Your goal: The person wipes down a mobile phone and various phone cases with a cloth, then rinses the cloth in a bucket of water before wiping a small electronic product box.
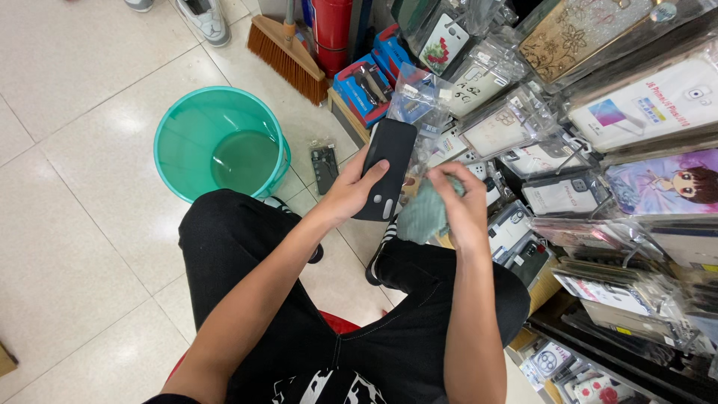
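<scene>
1. Head view, foreground: black trousers (pixel 247 299) w/ soft matte cloth cover both knees of a seated person; a red seat edge (pixel 340 323) shows between the legs.
2. Head view, hands: left hand (pixel 351 191) has fingers wrapped round a black phone case (pixel 385 168), a flat rounded rectangle w/ dull rubbery finish, held upright above the knees, in front of the shelves. Right hand (pixel 456 202) is clenched on a bunched grey-green cloth (pixel 422 217), soft and crumpled, just beside the case's lower edge.
3. Step in hand (judgement): wiping the case clean. Cloth is bunched at the case's lower right edge; next stroke would call for a steady left-hand hold and cloth pressed flat against the surface.
4. Head view, floor: teal plastic bucket (pixel 221 142), round, smooth-walled, holds some water, on glossy pale tiles (pixel 75 187). A small dark phone-like item (pixel 324 168) lies near it. A broom (pixel 288 56) w/ stiff orange bristles leans by a red cylinder (pixel 331 30).
5. Head view, right side: shelves of packaged phone cases (pixel 598 172) in clear crinkly plastic sleeves, some patterned, some plain.
</scene>
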